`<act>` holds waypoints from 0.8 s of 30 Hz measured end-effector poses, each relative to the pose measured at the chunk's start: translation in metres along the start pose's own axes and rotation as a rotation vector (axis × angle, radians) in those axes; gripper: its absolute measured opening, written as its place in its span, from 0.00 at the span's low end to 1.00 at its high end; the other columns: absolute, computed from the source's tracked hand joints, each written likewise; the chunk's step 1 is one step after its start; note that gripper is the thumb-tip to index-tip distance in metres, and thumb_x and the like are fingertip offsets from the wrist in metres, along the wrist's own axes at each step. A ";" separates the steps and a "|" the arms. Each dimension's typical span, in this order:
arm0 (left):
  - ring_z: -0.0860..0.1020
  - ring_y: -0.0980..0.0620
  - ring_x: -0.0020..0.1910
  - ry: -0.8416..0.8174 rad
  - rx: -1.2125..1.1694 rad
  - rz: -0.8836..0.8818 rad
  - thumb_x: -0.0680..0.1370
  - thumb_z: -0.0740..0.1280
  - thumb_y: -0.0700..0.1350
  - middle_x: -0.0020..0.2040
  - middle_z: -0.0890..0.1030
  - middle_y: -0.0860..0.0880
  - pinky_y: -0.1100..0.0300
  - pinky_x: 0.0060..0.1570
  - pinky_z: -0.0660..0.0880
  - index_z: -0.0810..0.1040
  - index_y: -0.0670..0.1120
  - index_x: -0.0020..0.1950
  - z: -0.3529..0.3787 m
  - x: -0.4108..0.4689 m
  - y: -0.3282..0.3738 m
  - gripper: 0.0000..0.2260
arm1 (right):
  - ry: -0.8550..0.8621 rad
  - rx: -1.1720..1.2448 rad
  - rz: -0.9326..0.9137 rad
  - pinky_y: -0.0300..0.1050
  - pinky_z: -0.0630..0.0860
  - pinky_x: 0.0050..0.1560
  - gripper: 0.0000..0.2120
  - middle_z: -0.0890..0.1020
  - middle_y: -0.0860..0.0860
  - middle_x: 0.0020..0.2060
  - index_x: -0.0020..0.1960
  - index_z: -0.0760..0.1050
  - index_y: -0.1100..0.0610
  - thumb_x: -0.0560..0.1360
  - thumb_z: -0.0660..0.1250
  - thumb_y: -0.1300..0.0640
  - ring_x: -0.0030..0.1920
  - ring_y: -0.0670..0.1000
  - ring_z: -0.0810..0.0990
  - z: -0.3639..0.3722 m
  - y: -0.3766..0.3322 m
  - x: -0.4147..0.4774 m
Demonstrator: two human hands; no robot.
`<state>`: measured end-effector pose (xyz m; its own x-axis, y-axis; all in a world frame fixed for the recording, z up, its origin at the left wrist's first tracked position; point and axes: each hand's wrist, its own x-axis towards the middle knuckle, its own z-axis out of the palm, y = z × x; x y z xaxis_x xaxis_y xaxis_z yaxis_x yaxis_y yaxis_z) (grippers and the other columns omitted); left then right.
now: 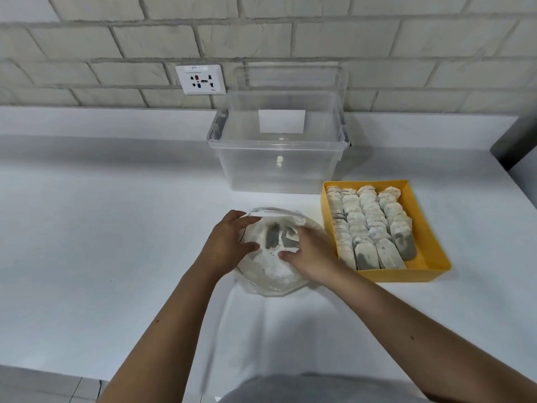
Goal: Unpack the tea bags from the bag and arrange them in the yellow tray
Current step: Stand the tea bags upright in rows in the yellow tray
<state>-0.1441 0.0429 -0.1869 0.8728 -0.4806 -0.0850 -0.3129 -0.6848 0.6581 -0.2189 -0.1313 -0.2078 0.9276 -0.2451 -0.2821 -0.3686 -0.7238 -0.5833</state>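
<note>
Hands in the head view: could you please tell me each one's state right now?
Left hand grips the plastic bag by its rim.
Right hand touches the bag; grip cannot be told.

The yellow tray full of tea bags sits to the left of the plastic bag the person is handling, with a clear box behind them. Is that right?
Not quite. The head view shows the yellow tray, full of tea bags, to the right of the plastic bag, not the left. The clear box does stand behind them.

Tiny lettering on wall socket (200,80) too blurred, no text legible anywhere
</note>
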 end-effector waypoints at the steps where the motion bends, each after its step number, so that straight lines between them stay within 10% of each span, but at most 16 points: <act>1: 0.74 0.52 0.58 -0.001 -0.015 0.004 0.72 0.76 0.41 0.63 0.72 0.52 0.69 0.53 0.63 0.76 0.50 0.69 0.000 -0.001 0.000 0.26 | -0.009 0.000 0.007 0.46 0.67 0.67 0.33 0.72 0.50 0.68 0.71 0.63 0.56 0.72 0.70 0.45 0.69 0.50 0.70 -0.001 0.000 0.000; 12: 0.75 0.49 0.58 0.034 -0.009 0.037 0.77 0.70 0.38 0.62 0.74 0.49 0.68 0.51 0.64 0.75 0.48 0.70 0.000 -0.002 0.004 0.22 | 0.019 -0.061 -0.119 0.44 0.61 0.70 0.26 0.65 0.52 0.72 0.75 0.61 0.55 0.79 0.63 0.55 0.73 0.53 0.63 -0.004 -0.002 -0.007; 18: 0.75 0.51 0.52 0.013 0.002 0.042 0.77 0.70 0.38 0.58 0.74 0.50 0.67 0.48 0.65 0.75 0.49 0.70 0.006 -0.006 0.001 0.22 | 0.142 -0.253 -0.118 0.46 0.75 0.51 0.27 0.72 0.47 0.63 0.68 0.70 0.47 0.72 0.67 0.39 0.61 0.51 0.75 0.012 -0.008 -0.006; 24: 0.76 0.47 0.62 0.008 0.015 0.043 0.77 0.69 0.37 0.64 0.74 0.49 0.62 0.56 0.70 0.75 0.50 0.70 0.003 -0.006 -0.005 0.22 | 0.339 -0.283 -0.216 0.44 0.72 0.43 0.10 0.81 0.46 0.51 0.53 0.80 0.48 0.78 0.62 0.47 0.51 0.51 0.80 0.004 -0.010 -0.010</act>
<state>-0.1485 0.0477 -0.1918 0.8613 -0.5055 -0.0510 -0.3558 -0.6719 0.6495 -0.2245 -0.1192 -0.2022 0.9660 -0.2322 0.1133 -0.1783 -0.9164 -0.3583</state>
